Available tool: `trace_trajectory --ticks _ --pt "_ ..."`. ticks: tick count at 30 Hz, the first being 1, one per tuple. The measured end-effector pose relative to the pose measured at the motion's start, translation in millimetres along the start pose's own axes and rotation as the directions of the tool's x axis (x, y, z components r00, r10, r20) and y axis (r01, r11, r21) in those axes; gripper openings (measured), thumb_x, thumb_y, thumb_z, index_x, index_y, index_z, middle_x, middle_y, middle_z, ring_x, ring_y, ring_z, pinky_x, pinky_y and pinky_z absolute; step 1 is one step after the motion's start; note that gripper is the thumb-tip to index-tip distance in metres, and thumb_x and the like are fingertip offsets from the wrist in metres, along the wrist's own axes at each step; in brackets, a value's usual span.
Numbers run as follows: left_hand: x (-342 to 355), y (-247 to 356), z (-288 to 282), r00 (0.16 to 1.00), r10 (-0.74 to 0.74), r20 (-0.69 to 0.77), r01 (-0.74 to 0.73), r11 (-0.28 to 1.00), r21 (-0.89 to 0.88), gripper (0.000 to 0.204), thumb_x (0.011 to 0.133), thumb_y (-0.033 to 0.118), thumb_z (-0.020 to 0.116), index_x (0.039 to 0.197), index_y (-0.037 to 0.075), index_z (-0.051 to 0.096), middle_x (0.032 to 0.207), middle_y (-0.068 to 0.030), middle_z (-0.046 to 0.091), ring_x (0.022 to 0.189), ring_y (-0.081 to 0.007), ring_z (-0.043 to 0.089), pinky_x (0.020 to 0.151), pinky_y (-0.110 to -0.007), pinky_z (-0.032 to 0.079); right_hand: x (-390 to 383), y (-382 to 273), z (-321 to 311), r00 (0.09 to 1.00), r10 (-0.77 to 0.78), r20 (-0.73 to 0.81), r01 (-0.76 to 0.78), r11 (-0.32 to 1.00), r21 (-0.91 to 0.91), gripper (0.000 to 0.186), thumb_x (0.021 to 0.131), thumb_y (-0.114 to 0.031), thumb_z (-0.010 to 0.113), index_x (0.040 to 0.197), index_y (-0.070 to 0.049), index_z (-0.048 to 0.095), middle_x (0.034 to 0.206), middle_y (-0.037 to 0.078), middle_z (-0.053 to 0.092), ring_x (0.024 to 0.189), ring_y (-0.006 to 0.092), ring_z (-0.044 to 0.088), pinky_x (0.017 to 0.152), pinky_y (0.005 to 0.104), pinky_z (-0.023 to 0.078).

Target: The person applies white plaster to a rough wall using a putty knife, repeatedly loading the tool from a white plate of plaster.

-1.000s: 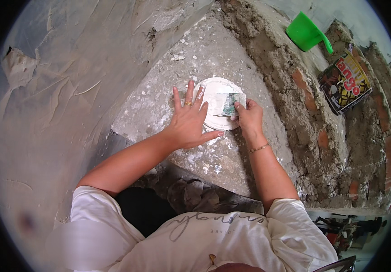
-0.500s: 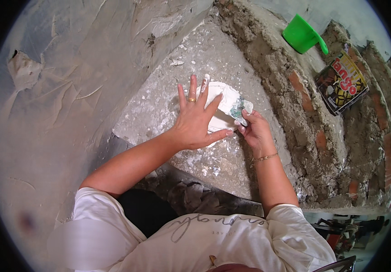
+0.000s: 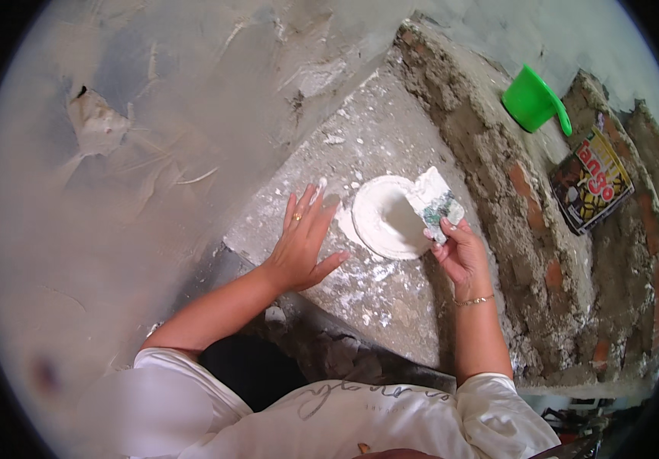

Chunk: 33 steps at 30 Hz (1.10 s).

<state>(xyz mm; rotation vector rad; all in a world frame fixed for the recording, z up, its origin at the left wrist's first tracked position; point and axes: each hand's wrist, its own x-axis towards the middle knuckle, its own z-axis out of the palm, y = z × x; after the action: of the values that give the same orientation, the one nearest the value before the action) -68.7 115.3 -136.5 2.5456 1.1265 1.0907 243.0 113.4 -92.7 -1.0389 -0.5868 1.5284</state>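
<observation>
Card (image 3: 438, 202) is being gripped by right hand (image 3: 458, 254) at dish's (image 3: 361, 229) 2 o'clock; paste (image 3: 429, 187) is already being borne, more being left in dish; left hand (image 3: 299, 249) is being held open, empty, at 8 o'clock

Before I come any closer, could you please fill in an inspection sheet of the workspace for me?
Surface: rough grey slab, spattered with white.
Working things: round white dish on the slab, with white paste-like material in it; small flat scraper, coated white with green patches.
Clutter: green dipper and dark printed container on the steps at right.
Left hand: open, empty, left of the dish; contact with the slab unclear.
Right hand: grips the scraper's lower end by the dish's right side.
Cables: nothing seen.
Surroundings: scuffed grey wall at left; rough brick-and-mortar steps at right; blurred background items at lower right.
</observation>
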Motion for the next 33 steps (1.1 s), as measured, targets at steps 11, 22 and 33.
trace_trajectory --ticks 11,22,33 --pt "-25 -14 -18 0.991 -0.086 0.098 0.073 0.988 0.133 0.072 0.084 0.047 0.064 0.132 -0.004 0.046 0.139 -0.0344 0.034 0.139 -0.0525 0.018 0.111 -0.066 0.009 124 -42 98 0.932 -0.362 0.026 0.358 0.903 -0.236 0.036 0.091 0.003 0.052 0.126 -0.005 0.046 0.115 0.013 0.061 0.091 0.0284 0.068 0.062 0.032 0.06" --pt "-28 -21 -17 0.989 -0.104 0.105 0.102 0.995 0.02 0.08 0.078 0.058 0.066 0.128 -0.002 0.05 0.139 -0.0345 0.035 0.14 -0.0516 0.017 0.112 -0.066 0.006 259 -32 176 0.772 -0.634 -0.034 0.569 0.715 -0.405 0.022 0.085 0.006 0.056 0.107 0.003 0.051 0.099 0.015 0.061 0.074 0.0263 0.066 0.052 0.0352 0.062" --pt "-23 -19 -17 0.984 -0.141 0.107 0.14 0.99 0.024 0.082 0.076 0.062 0.064 0.129 0.002 0.051 0.143 -0.0315 0.033 0.139 -0.0535 0.019 0.11 -0.068 0.007 280 -9 207 0.383 -0.833 0.4 0.642 -0.072 -0.763 0.026 0.076 -0.005 0.057 0.1 0.004 0.063 0.088 0.024 0.064 0.084 0.0431 0.061 0.077 0.0478 0.048"
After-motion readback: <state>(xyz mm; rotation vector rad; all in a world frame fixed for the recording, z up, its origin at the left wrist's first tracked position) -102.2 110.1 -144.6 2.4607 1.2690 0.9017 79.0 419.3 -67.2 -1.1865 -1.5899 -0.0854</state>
